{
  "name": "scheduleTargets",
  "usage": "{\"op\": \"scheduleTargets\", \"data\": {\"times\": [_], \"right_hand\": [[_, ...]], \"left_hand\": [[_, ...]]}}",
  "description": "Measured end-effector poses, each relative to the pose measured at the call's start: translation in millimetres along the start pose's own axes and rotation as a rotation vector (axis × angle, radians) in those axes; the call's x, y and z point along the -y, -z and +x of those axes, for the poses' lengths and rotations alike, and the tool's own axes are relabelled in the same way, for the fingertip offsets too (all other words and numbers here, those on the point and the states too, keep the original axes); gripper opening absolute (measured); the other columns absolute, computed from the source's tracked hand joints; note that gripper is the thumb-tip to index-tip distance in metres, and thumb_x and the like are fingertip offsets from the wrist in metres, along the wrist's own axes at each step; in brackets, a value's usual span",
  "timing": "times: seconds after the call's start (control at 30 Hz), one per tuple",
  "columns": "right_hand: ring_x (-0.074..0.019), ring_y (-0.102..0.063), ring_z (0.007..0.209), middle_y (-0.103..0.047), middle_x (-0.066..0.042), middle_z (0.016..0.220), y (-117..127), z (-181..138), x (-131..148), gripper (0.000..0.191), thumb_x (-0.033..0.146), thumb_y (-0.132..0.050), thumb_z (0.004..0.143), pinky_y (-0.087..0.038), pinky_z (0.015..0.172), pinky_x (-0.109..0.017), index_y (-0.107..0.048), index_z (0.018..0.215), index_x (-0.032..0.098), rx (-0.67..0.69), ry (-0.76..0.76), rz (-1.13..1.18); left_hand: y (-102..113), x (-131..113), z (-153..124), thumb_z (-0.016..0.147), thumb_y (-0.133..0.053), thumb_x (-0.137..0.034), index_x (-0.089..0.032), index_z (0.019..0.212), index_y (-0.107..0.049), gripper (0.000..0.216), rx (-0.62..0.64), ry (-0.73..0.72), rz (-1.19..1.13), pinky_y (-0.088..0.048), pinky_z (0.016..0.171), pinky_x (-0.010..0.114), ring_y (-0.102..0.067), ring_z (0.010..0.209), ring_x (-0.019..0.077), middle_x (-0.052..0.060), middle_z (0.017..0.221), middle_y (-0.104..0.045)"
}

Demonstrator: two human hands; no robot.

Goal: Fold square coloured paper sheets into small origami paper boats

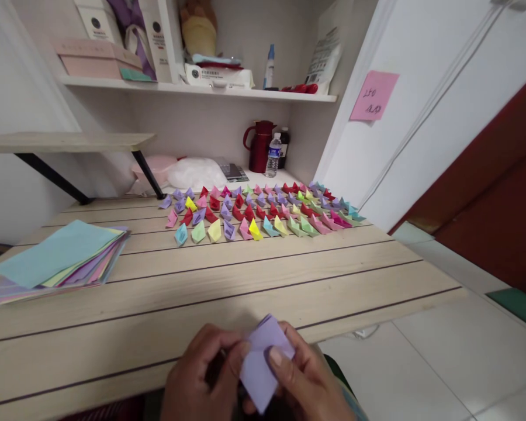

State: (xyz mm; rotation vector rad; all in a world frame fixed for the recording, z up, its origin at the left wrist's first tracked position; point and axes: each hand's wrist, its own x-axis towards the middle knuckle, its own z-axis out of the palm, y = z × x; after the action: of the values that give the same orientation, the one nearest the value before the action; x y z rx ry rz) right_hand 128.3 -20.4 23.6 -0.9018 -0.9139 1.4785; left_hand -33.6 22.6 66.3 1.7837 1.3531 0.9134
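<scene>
Head view: at the bottom centre of the frame, a folded piece of purple paper [258, 377] is held between the two hands, just in front of the near edge of the worktop [333, 260]. The left hand [204, 368] has a narrow grip on the paper's left edge, thumb and fingertips pinched together there. The right hand [311, 377] holds it from the right, its thumb pressed flat on the near face and its fingers behind, so the paper lies between them; one corner points down below the two thumbs and another rises above them. Well apart from both hands, rows of small folded paper boats [260, 214] in many colours stand across the upper middle of the frame. At the left of the frame lies a loose stack of coloured sheets [56, 254], a light blue one on top. A dark red jug [259, 149] stands beside a clear bottle [272, 156] at upper centre.
</scene>
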Motion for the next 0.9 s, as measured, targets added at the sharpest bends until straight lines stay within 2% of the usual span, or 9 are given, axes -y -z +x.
{"op": "scheduleTargets", "data": {"times": [0.1, 0.2, 0.37, 0.47, 0.57, 0.63, 0.77, 0.83, 0.9], "right_hand": [[-0.0187, -0.074, 0.079, -0.070, -0.010, 0.116, 27.2, -13.3, 9.6, 0.043, 0.050, -0.046, 0.102, -0.061, 0.072, -0.031, -0.042, 0.140, 0.030, -0.091, 0.322, -0.489], [-0.0212, -0.071, 0.101, -0.068, -0.011, 0.121, 47.9, -15.6, 29.5, 0.036, 0.037, -0.046, 0.104, -0.059, 0.082, -0.030, -0.048, 0.138, 0.027, -0.235, 0.625, -0.990], [-0.0298, -0.053, 0.133, -0.067, -0.008, 0.133, 48.9, 6.5, 46.8, 0.038, 0.036, -0.064, 0.094, -0.045, 0.108, -0.049, -0.062, 0.130, 0.025, 0.248, 0.864, -1.661], [-0.0263, -0.056, 0.130, -0.067, -0.007, 0.135, 45.8, 14.3, 38.3, 0.038, 0.019, -0.057, 0.095, -0.045, 0.109, -0.048, -0.060, 0.133, 0.022, 0.235, 0.878, -1.694], [-0.0253, -0.057, 0.130, -0.067, -0.007, 0.135, 45.8, 13.8, 29.5, 0.039, 0.013, -0.052, 0.096, -0.046, 0.107, -0.047, -0.059, 0.134, 0.021, 0.167, 0.879, -1.682], [-0.0255, -0.056, 0.131, -0.067, -0.006, 0.136, 46.0, 12.0, 28.0, 0.039, 0.013, -0.052, 0.097, -0.046, 0.107, -0.048, -0.059, 0.133, 0.023, 0.163, 0.856, -1.680], [-0.0259, -0.056, 0.131, -0.067, -0.005, 0.134, 44.3, 10.1, 32.7, 0.037, 0.014, -0.054, 0.096, -0.043, 0.109, -0.050, -0.060, 0.130, 0.024, 0.159, 0.777, -1.637], [-0.0261, -0.055, 0.131, -0.067, -0.005, 0.133, 43.2, 9.8, 35.2, 0.035, 0.014, -0.054, 0.095, -0.042, 0.110, -0.050, -0.060, 0.128, 0.025, 0.160, 0.738, -1.608], [-0.0265, -0.053, 0.132, -0.065, -0.007, 0.135, 42.6, 9.6, 36.1, 0.031, 0.015, -0.053, 0.096, -0.042, 0.109, -0.050, -0.061, 0.124, 0.025, 0.145, 0.723, -1.566]], "left_hand": [[18.0, -3.2, 26.7, 0.085, -0.060, -0.025, -0.024, 0.070, -0.069, 0.017, 0.187, -0.020, 0.314, -0.045, 0.057, 0.023, -0.064, 0.064, 0.0146, -0.003, 0.070, -0.068], [20.7, -8.0, 46.7, 0.082, -0.058, -0.015, -0.023, 0.069, -0.069, 0.019, 0.285, -0.140, 0.469, -0.042, 0.062, 0.023, -0.065, 0.069, 0.0151, -0.003, 0.073, -0.070], [6.6, -11.3, 64.2, 0.082, -0.060, -0.016, -0.027, 0.072, -0.072, 0.019, 0.358, -0.258, 0.437, -0.044, 0.062, 0.019, -0.065, 0.071, 0.0100, -0.007, 0.074, -0.069], [5.1, -3.9, 67.1, 0.081, -0.062, -0.014, -0.024, 0.086, -0.073, 0.016, 0.254, -0.262, 0.491, -0.050, 0.075, 0.026, -0.067, 0.084, 0.0153, -0.001, 0.092, -0.069], [11.8, 9.3, 55.6, 0.086, -0.055, -0.009, -0.017, 0.113, -0.069, 0.031, -0.015, -0.319, 0.596, -0.046, 0.099, 0.048, -0.059, 0.118, 0.0293, 0.014, 0.127, -0.062], [16.8, 20.3, 39.2, 0.092, -0.053, -0.012, -0.021, 0.115, -0.069, 0.030, -0.277, -0.596, 0.696, -0.043, 0.102, 0.048, -0.057, 0.122, 0.0286, 0.014, 0.133, -0.060], [16.9, 45.8, 5.6, 0.100, -0.049, -0.039, -0.029, 0.116, -0.069, 0.028, -0.226, -0.847, 0.685, -0.025, 0.118, 0.041, -0.058, 0.123, 0.0187, 0.000, 0.125, -0.071], [11.0, 56.1, -2.6, 0.098, -0.042, -0.056, -0.027, 0.122, -0.067, 0.045, -0.181, -0.846, 0.705, -0.023, 0.119, 0.036, -0.062, 0.117, 0.0168, 0.000, 0.121, -0.074], [3.6, 60.2, -4.8, 0.100, -0.041, -0.053, -0.028, 0.122, -0.067, 0.043, -0.217, -0.806, 0.688, -0.026, 0.116, 0.036, -0.063, 0.115, 0.0164, -0.001, 0.120, -0.075]]}}
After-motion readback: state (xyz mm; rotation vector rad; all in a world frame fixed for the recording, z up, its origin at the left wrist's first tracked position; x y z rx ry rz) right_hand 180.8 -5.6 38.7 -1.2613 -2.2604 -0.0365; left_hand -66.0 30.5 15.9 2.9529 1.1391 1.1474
